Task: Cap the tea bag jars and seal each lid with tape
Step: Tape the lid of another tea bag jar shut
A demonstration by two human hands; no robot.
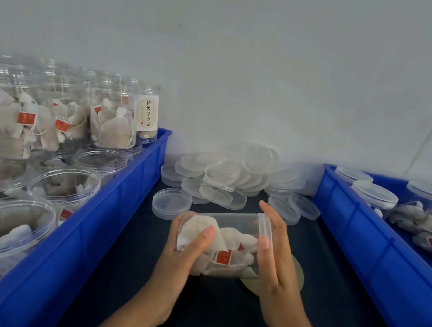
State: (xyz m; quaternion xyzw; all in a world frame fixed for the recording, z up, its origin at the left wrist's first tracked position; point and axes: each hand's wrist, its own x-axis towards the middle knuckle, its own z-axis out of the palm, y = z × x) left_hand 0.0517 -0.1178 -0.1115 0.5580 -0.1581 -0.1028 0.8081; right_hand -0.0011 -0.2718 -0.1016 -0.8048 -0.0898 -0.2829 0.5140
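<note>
A clear plastic jar (227, 243) full of white tea bags with red tags lies on its side between my hands, above the dark table. My left hand (180, 254) grips its base end. My right hand (276, 260) holds the clear lid (266, 228) on the jar's mouth, thumb and fingers around the rim. A tan disc, maybe a tape roll (294, 280), lies under the right hand, mostly hidden.
A blue bin (104, 219) on the left holds several open jars of tea bags, some stacked. A blue bin (382, 246) on the right holds capped jars. A heap of loose clear lids (224, 176) lies at the back by the wall.
</note>
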